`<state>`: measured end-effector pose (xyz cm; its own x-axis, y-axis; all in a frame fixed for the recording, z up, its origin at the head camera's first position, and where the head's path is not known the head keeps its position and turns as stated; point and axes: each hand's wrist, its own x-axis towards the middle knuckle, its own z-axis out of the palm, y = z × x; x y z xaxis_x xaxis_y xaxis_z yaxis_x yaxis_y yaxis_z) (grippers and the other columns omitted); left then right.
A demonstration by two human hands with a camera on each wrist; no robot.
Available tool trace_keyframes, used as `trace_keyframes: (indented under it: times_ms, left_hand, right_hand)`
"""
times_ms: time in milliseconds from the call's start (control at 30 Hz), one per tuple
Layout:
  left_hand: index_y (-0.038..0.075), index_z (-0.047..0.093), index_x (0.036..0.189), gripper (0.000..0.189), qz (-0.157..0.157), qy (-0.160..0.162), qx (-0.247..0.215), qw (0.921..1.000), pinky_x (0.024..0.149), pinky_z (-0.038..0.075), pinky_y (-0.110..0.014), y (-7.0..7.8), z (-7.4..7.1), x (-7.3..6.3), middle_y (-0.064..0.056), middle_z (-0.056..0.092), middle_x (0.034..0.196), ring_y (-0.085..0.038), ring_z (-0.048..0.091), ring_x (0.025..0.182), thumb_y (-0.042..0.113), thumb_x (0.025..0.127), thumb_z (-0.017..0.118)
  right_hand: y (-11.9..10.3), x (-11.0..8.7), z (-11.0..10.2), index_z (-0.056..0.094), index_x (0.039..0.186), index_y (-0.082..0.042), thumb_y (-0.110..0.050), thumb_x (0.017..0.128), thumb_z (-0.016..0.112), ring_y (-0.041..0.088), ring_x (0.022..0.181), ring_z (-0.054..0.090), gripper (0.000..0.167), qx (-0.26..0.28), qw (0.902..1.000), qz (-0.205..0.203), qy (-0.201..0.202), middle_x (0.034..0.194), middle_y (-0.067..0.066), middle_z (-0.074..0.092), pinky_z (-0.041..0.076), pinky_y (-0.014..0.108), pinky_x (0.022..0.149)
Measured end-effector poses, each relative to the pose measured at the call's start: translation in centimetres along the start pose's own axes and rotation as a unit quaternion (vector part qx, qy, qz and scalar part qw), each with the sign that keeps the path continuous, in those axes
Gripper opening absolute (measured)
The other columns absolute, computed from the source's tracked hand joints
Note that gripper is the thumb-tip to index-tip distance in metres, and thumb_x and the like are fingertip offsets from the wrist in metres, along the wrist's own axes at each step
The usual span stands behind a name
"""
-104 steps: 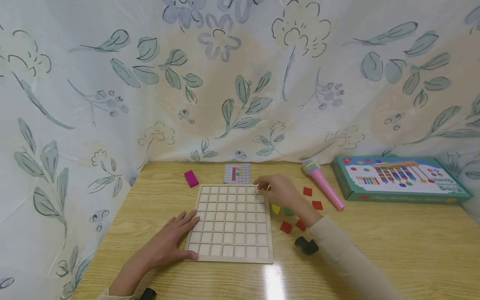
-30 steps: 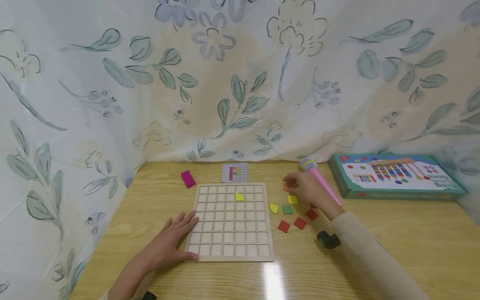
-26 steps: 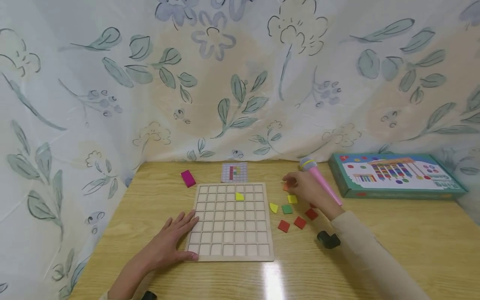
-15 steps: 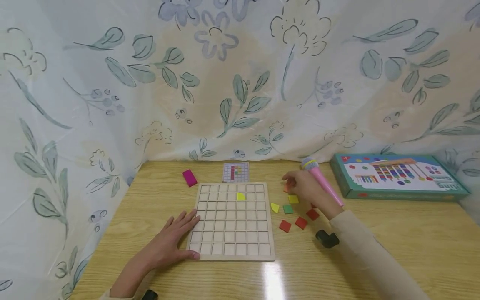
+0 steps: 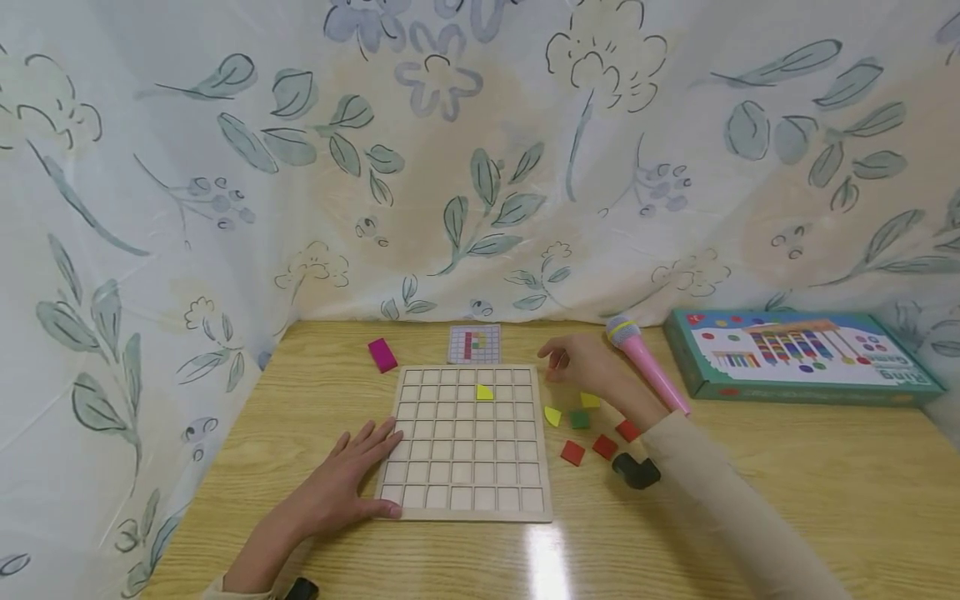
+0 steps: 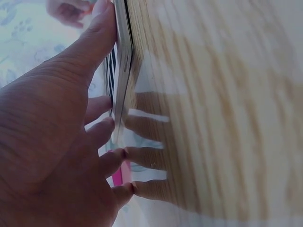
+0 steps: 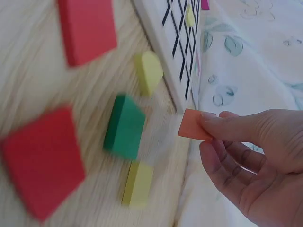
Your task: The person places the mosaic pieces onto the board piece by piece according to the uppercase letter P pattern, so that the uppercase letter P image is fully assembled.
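In the head view my right hand [image 5: 588, 367] is just off the far right corner of the wooden grid board [image 5: 472, 515]. Thumb and fingers pinch a flat orange tile [image 7: 194, 124], raised off the table in the right wrist view. My left hand [image 5: 345, 479] lies along the board's left side with fingers spread, its thumb on the near left corner. One yellow rounded tile [image 5: 484, 392] sits in a cell of the second row. Right of the board lie another yellow rounded tile [image 5: 552, 416], a green tile [image 5: 580, 419], a yellow tile [image 5: 590, 401] and several red tiles [image 5: 573, 452].
A printed pattern card [image 5: 474, 344] lies behind the board, with a magenta block [image 5: 382, 355] to its left. A pink toy microphone [image 5: 648, 367] and a boxed game [image 5: 802, 358] lie at the right. A floral curtain [image 5: 480, 167] hangs behind the table.
The yellow rounded tile came to lie on the board. My right hand then went right to the orange tile, picked it up, and has moved left with it. My left hand stayed put.
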<state>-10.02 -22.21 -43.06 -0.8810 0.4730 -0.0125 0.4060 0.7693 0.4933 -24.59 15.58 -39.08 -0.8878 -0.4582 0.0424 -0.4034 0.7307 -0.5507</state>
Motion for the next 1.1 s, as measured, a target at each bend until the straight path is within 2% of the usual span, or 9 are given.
trace_keyframes:
  times_ms: [133, 300, 433, 567, 833, 1100]
  left_hand:
    - [0.007, 0.04, 0.15, 0.098, 0.001, -0.002, -0.003, 1.0, 0.115, 0.011, -0.064, -0.2, 0.2, 0.0, -0.012, 0.027, 0.16, -0.041, 0.017, 0.146, 0.062, 0.075, 0.072]
    - [0.007, 0.04, 0.149, 0.098, 0.004, -0.001, -0.012, 0.9999, 0.115, 0.011, -0.064, -0.1, 0.4, 0.0, -0.012, 0.027, 0.159, -0.042, 0.017, 0.146, 0.061, 0.075, 0.072]
    - [0.006, 0.04, 0.149, 0.097, 0.005, 0.004, -0.015, 0.9999, 0.115, 0.011, -0.065, 0.0, 0.3, -0.1, -0.013, 0.028, 0.159, -0.042, 0.019, 0.146, 0.06, 0.075, 0.073]
    - [0.006, 0.04, 0.149, 0.097, 0.004, 0.005, -0.015, 0.9999, 0.114, 0.011, -0.065, 0.1, 0.2, -0.2, -0.013, 0.028, 0.159, -0.042, 0.019, 0.146, 0.059, 0.075, 0.073]
    - [0.007, 0.04, 0.149, 0.097, 0.001, 0.004, -0.019, 0.9998, 0.115, 0.009, -0.064, -0.1, 0.3, -0.1, -0.012, 0.027, 0.16, -0.042, 0.017, 0.146, 0.06, 0.075, 0.073]
    - [0.006, 0.042, 0.148, 0.095, 0.009, 0.011, -0.023, 0.9996, 0.114, 0.01, -0.065, 0.1, 0.2, -0.2, -0.014, 0.029, 0.158, -0.044, 0.019, 0.145, 0.058, 0.076, 0.074]
  right_hand:
    - [-1.3, 0.6, 0.7, 0.069, 0.111, 0.002, 0.0, 0.081, 0.077, 0.017, 0.077, 0.063, 0.031, 0.013, 0.9997, -0.018, -0.007, 0.08, 0.003, 0.068, 0.053, 0.034, 0.074]
    - [-2.9, 1.4, 2.0, 0.07, 0.11, 0.001, -0.002, 0.081, 0.078, 0.013, 0.076, 0.061, 0.031, 0.029, 0.9986, -0.044, -0.01, 0.079, 0.0, 0.067, 0.052, 0.03, 0.073]
    - [-3.9, 2.5, 3.0, 0.071, 0.109, 0.001, -0.002, 0.08, 0.079, 0.012, 0.077, 0.061, 0.03, 0.067, 0.9951, -0.066, -0.031, 0.08, 0.0, 0.067, 0.051, 0.026, 0.07]
    - [-4.8, 3.6, 3.9, 0.071, 0.11, 0.0, -0.004, 0.08, 0.079, 0.012, 0.077, 0.061, 0.032, 0.109, 0.9907, -0.063, -0.052, 0.08, -0.001, 0.067, 0.052, 0.025, 0.07]
    - [-6.2, 5.1, 5.8, 0.07, 0.112, 0.002, -0.002, 0.082, 0.078, 0.011, 0.071, 0.063, 0.031, 0.161, 0.9832, -0.062, -0.059, 0.08, 0.001, 0.068, 0.053, 0.024, 0.066]
    - [-6.8, 5.4, 7.4, 0.071, 0.108, 0.002, 0.001, 0.083, 0.075, 0.011, 0.074, 0.062, 0.025, 0.152, 0.9848, -0.064, -0.053, 0.083, 0.003, 0.069, 0.053, 0.023, 0.067]
